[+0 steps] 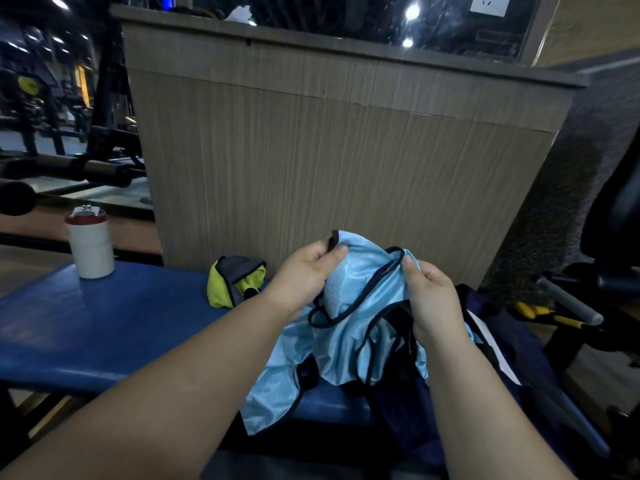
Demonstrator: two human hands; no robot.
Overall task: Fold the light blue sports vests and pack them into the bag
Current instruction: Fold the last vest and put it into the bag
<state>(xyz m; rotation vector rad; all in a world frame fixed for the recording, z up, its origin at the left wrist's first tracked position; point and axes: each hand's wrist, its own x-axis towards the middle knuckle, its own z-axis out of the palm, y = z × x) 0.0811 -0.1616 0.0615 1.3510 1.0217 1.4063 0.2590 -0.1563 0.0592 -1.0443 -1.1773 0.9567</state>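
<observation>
A light blue sports vest [349, 323] with dark trim hangs crumpled above the blue bench [86, 341], lifted in both hands. My left hand [304, 271] pinches its dark-edged strap at the upper left. My right hand [433, 296] pinches the trimmed edge at the upper right. The vest's lower part drapes onto the bench and over the bench's front edge. A dark navy bag [502, 362] lies at the right end of the bench, partly under the vest and my right forearm.
A white cup with a red band [90, 244] stands at the bench's far left. A yellow-green and grey pouch [235, 280] lies against the wooden counter panel [329, 168] behind. Gym equipment fills the left background; a chair base and yellow-handled tool [543, 315] sit at right.
</observation>
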